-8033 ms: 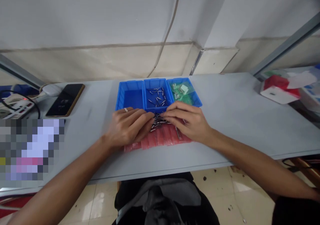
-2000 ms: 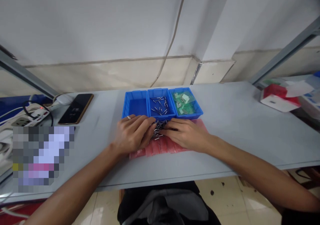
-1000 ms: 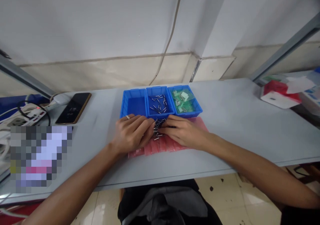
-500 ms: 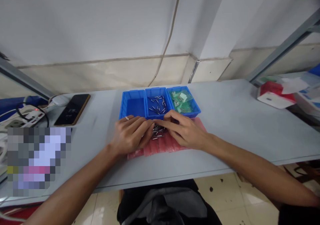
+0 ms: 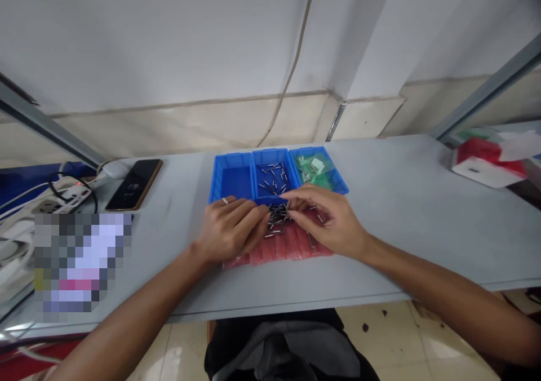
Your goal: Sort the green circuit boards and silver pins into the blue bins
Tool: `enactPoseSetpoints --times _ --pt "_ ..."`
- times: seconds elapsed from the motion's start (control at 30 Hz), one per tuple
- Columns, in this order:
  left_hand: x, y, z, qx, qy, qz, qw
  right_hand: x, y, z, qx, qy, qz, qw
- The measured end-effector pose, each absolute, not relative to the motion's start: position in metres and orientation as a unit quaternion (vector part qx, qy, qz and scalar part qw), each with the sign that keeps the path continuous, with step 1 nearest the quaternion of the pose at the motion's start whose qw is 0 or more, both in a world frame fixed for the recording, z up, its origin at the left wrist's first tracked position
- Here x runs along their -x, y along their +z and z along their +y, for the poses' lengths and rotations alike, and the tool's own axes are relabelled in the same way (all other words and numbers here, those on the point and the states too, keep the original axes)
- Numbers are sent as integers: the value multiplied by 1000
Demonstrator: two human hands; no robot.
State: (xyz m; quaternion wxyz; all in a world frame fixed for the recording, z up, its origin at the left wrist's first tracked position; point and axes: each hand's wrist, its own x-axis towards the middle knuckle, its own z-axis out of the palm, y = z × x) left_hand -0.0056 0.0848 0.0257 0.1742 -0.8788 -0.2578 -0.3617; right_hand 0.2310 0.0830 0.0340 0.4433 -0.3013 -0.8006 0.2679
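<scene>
A pile of small metal pins [image 5: 276, 221] lies on a red plastic sheet [image 5: 291, 243] in front of three joined blue trays [image 5: 232, 176]. My left hand [image 5: 230, 230], a ring on one finger, rests on the sheet with its fingers flat and together at the left of the pile. My right hand [image 5: 327, 218] hovers over the pile's right side, thumb and fingers pinched on a pin. The left tray holds nothing, the middle tray [image 5: 272, 178] holds several pins, and the right tray [image 5: 320, 171] holds green and white parts.
A phone [image 5: 134, 184] lies at the back left, beside a power strip with cables [image 5: 63, 194]. A blurred patch [image 5: 80, 262] covers something at the front left. Red and white boxes [image 5: 486, 159] stand at the far right. The table's front edge runs just under my forearms.
My right hand has lifted off the sheet and closed its fingertips in a pinch over the pile. My left hand has stayed at the left of the pile. The view has shifted slightly.
</scene>
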Motion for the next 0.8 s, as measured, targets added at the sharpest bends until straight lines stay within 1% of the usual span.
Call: enactPoseSetpoints --times 0.1,0.2,0.4,0.57,0.8 --pt "4 25 85 887 -350 -247 170 -231 31 84 326 343 -748 465" --pt "3 24 86 895 -337 -234 178 -230 30 82 323 391 -712 485" --pt "5 23 87 893 -345 -221 184 -229 34 78 309 370 -727 489" --pt "6 23 87 890 -353 -220 185 -229 33 77 316 440 -673 503" --pt "7 25 86 890 -350 -227 185 -228 30 80 320 491 -640 497"
